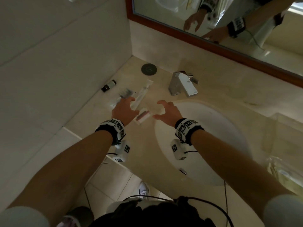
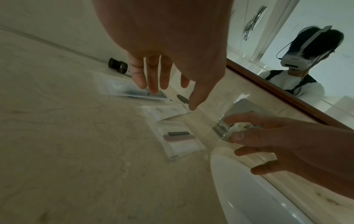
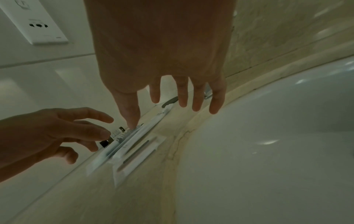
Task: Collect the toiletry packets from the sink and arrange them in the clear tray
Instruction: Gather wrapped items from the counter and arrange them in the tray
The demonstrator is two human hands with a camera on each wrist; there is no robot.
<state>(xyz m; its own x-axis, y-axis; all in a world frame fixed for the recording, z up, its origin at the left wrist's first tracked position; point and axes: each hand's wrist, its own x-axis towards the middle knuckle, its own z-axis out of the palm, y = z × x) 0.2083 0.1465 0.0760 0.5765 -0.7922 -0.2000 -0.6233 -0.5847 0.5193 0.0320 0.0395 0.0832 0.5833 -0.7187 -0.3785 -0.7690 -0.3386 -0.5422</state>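
Three flat packets lie on the counter (image 1: pixel 101 128) left of the sink (image 1: pixel 213 145) — comb packet (image 1: pixel 125 93), toothbrush packet (image 1: pixel 144 90), pink-item packet (image 1: pixel 143 116). Left hand (image 1: pixel 124 110) and right hand (image 1: pixel 168 113) hover above with fingers spread, holding nothing.

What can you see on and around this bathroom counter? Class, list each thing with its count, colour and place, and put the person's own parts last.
Toiletry packets: at least three, clear and white, on the counter left of the basin.
Small bottle: one, dark, lying by the left wall.
Round cap: one, dark, set in the counter's back corner.
Tap: one, chrome, behind the basin.
Basin: one, white, sunk in the beige counter.
Mirror: one, brown-framed, on the back wall.
Wall socket: one, white, left wall.
Left hand: open, over the packets.
Right hand: open, over the basin's edge.
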